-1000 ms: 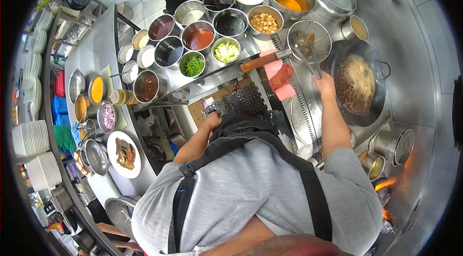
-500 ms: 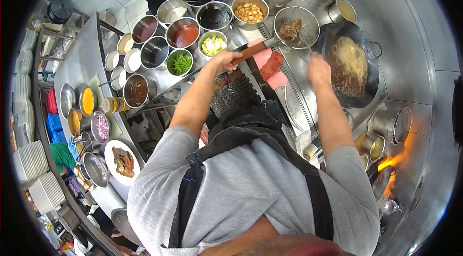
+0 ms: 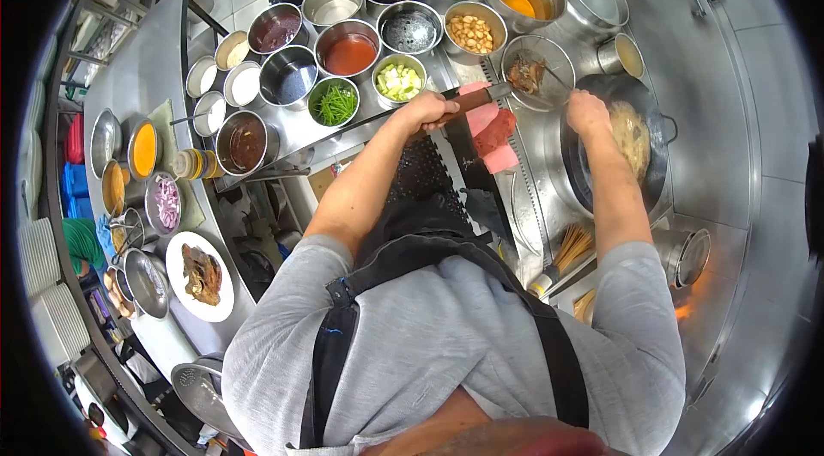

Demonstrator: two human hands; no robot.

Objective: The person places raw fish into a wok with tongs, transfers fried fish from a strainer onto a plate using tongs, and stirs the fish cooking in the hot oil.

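Note:
My left hand (image 3: 423,112) is closed around the brown wooden handle (image 3: 470,101) of a round wire strainer (image 3: 549,51). A browned, fried piece of food (image 3: 525,76) lies in the strainer's bowl. In my right hand (image 3: 589,112) is a thin metal utensil (image 3: 558,76), pointing into the strainer toward that piece. Its far tip is hard to make out, so its kind does not show. Just right of the strainer, partly behind my right forearm, is a dark wok (image 3: 659,166) with pale, foaming oil (image 3: 631,134).
Behind the left hand stand several steel pots of sauces, chopped greens (image 3: 333,104) and golden pieces (image 3: 470,33). A pink cloth (image 3: 502,155) hangs below the strainer. Fried fish lies on a white plate (image 3: 182,284) at left. Flame (image 3: 684,312) glows beyond my right elbow.
The whole view has shifted slightly. My right hand has risen and its utensil now comes into the strainer from the right. The strainer still holds the fried piece.

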